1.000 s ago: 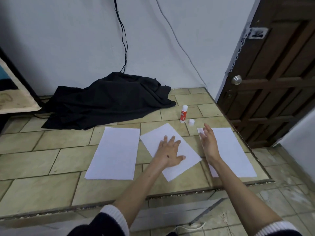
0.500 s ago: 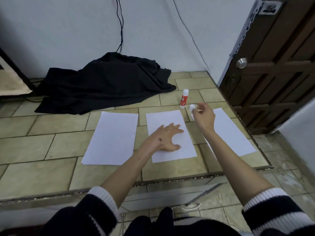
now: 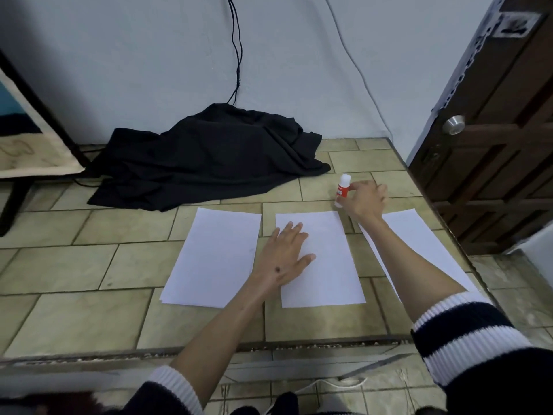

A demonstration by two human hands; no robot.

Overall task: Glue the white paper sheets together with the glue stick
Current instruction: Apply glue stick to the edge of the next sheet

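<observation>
Head view: The right hand [image 3: 365,200] grasps the red-and-white plastic glue stick [image 3: 342,190], fingers curled round its lower red body. The stick stands upright on the beige tiled platform [image 3: 89,265], white end uppermost; whether that end is capped cannot be told.

Just beneath the grip and toward the person lies the middle white paper sheet [image 3: 326,265]. The left hand [image 3: 284,259] rests flat on this sheet's left part, fingers straight and spread, holding nothing.

Beside the grip, under the right forearm, lies the right white paper sheet [image 3: 419,235], partly hidden by the arm. Well to the left of the grip, beyond the left hand, lies the left white paper sheet [image 3: 215,256].

Behind and left of the grip, a crumpled black cloth [image 3: 203,157] lies against the wall. To the grip's right stands a dark brown wooden door [image 3: 493,145].
</observation>
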